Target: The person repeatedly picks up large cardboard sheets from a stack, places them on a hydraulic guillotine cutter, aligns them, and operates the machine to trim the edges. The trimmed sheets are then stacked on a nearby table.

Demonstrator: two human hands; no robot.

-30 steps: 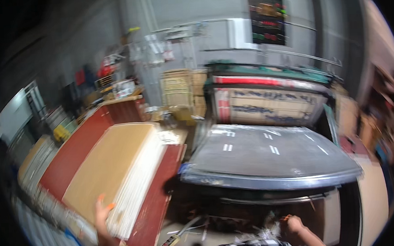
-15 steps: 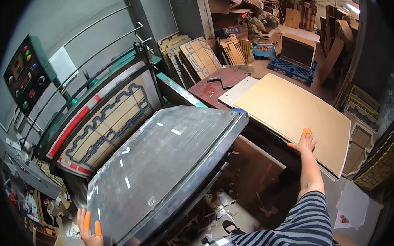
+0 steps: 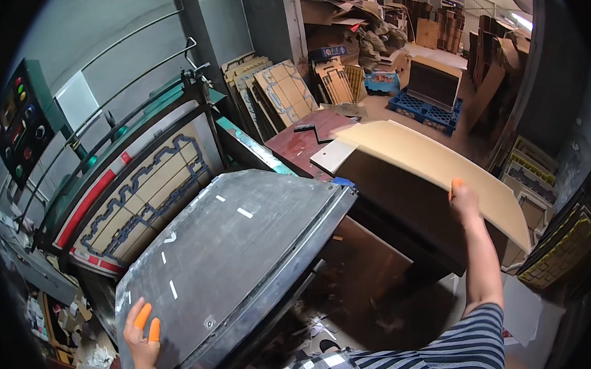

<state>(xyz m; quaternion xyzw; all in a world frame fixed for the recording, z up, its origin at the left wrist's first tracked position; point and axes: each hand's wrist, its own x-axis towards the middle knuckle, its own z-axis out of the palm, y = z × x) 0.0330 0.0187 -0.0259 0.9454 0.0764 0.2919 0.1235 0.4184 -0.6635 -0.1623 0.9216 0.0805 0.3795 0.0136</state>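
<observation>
steel plate (image 3: 232, 256): dull grey, marked with a few short white dashes
cardboard sheet (image 3: 437, 169): pale tan on top; darker brown on its shaded underside
left hand (image 3: 142, 339): two fingers (image 3: 143, 317) capped in bright orange
right hand (image 3: 463, 200): one orange fingertip cover
sleeve (image 3: 447, 348): dark navy with thin pale stripes; a black-and-white check beside it
die board (image 3: 147, 193): light wood brown with a blue-grey outline pattern; a red band along its lower edge
machine frame (image 3: 136, 126): green and black
control panel (image 3: 21, 120): black, dotted with red, green and yellow buttons
desk (image 3: 300, 147): dark reddish brown
pallet (image 3: 426, 109): blue
stacked boards (image 3: 557, 256): black with yellow line patterns
</observation>
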